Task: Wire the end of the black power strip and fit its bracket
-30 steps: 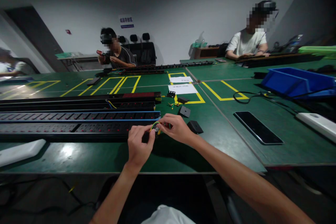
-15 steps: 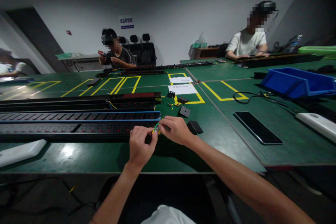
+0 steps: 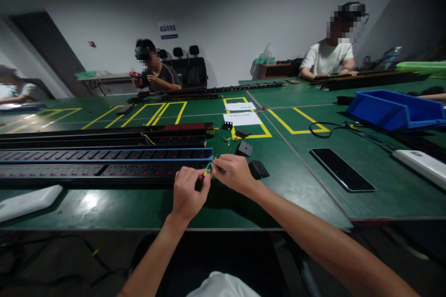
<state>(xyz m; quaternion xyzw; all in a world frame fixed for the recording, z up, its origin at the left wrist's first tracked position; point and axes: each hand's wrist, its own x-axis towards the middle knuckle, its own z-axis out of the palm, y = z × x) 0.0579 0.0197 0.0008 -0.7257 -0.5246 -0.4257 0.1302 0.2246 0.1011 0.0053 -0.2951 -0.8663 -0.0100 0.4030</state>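
Two hands meet in the lower middle of the frame, just off the right end of the nearest black power strip [image 3: 87,170], whose long axis runs left to right across the desk [image 3: 104,209]. The left hand [image 3: 188,192] comes up from below with its fingers curled in, thumb and forefinger closed on a short green-and-yellow wire [image 3: 208,169]. The wire lies at the upper right of that hand's fingertips, a small loop standing up between the two hands. The right hand [image 3: 233,174] reaches in from the right and pinches the same wire from the other side, its other fingers folded; its fingertips touch those of the left hand, so neither hand is clearly the nearer. A black end cap [image 3: 258,168] sits just right of the right hand, apart from it.

Against the picture from a second ago, both hands sit slightly higher in the frame and closer to the strip's end. The wire loop shows smaller, and the things on the desk lie as they did.
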